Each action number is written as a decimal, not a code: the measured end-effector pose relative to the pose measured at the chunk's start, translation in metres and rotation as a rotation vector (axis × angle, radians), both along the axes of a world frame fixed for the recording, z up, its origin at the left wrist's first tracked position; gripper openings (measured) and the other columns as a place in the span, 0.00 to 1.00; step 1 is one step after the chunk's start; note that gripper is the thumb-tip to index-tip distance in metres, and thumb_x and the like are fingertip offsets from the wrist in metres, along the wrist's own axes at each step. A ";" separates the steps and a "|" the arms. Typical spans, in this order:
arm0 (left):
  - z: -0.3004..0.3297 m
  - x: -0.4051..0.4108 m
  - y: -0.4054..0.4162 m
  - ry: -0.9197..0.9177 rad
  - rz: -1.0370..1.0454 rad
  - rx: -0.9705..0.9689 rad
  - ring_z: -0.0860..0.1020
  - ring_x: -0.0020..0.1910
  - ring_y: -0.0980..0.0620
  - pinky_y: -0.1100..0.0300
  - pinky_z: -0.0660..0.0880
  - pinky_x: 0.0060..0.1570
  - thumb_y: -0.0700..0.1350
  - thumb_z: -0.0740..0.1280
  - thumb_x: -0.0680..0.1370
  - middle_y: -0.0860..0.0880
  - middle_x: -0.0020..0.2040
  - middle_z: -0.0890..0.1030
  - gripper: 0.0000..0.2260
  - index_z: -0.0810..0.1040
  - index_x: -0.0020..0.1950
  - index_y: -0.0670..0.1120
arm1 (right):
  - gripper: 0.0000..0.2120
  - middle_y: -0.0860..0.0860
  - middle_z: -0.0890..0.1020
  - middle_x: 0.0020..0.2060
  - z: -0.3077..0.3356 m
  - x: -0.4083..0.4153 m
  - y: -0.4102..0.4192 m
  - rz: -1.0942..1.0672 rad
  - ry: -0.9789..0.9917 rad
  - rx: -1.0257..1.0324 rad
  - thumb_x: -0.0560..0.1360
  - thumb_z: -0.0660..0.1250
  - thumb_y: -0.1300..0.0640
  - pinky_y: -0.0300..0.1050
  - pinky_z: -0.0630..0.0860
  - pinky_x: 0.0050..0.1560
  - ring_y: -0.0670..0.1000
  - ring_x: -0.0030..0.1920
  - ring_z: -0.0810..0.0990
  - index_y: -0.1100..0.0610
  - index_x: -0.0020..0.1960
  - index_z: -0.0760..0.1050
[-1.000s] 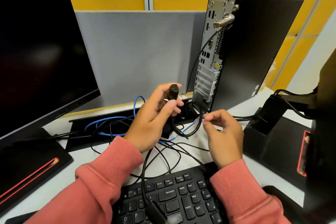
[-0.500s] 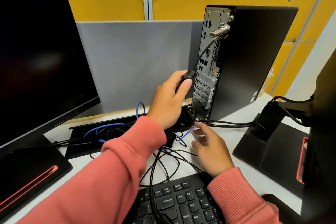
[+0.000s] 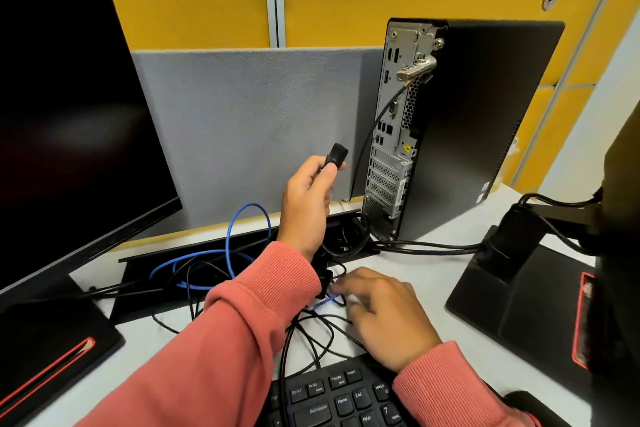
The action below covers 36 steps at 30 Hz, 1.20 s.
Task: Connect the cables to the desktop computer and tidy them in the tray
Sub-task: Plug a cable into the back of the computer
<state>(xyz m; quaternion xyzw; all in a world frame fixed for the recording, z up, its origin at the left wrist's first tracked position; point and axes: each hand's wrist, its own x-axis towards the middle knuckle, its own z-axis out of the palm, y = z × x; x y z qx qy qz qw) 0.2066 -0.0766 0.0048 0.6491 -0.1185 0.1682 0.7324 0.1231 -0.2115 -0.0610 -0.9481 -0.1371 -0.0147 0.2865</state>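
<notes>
The black desktop computer (image 3: 478, 121) stands upright at the back of the desk, its rear port panel (image 3: 391, 135) facing me. My left hand (image 3: 306, 204) is raised just left of that panel and grips a black cable plug (image 3: 336, 154) between thumb and fingers. My right hand (image 3: 384, 315) lies low on the desk over a tangle of black cables (image 3: 311, 333), its blurred fingertips at the end of a blue cable (image 3: 230, 236). Whether it holds that end is unclear. The blue cable loops up out of the black cable tray (image 3: 145, 284) set into the desk.
A large dark monitor (image 3: 69, 97) fills the left, its base (image 3: 45, 350) on the desk. A second monitor's stand (image 3: 519, 305) sits at right with cables running to it. A black keyboard (image 3: 339, 399) lies close to me. A grey partition (image 3: 242, 121) backs the desk.
My left hand has lifted the black plug from over the tray up towards the computer's rear panel. My right hand has dropped down onto the cables on the desk.
</notes>
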 end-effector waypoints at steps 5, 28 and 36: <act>-0.013 0.005 -0.002 0.045 -0.149 0.038 0.60 0.32 0.56 0.55 0.54 0.34 0.49 0.61 0.82 0.48 0.35 0.64 0.14 0.86 0.52 0.46 | 0.24 0.33 0.81 0.52 0.004 -0.007 0.002 0.143 0.066 0.123 0.74 0.61 0.68 0.36 0.72 0.64 0.37 0.56 0.78 0.43 0.52 0.85; -0.050 0.010 -0.002 0.138 -0.189 0.041 0.69 0.30 0.53 0.62 0.68 0.34 0.36 0.62 0.84 0.48 0.35 0.75 0.11 0.79 0.65 0.39 | 0.12 0.42 0.79 0.26 0.061 0.008 -0.003 -0.240 -0.281 0.345 0.69 0.64 0.67 0.35 0.70 0.31 0.43 0.28 0.74 0.53 0.34 0.81; -0.055 0.004 0.000 0.122 -0.098 0.163 0.76 0.28 0.52 0.62 0.73 0.29 0.38 0.68 0.82 0.44 0.39 0.84 0.11 0.81 0.63 0.46 | 0.15 0.51 0.83 0.47 0.169 0.037 0.013 -0.507 -0.788 0.964 0.72 0.64 0.70 0.44 0.79 0.52 0.48 0.48 0.81 0.54 0.47 0.82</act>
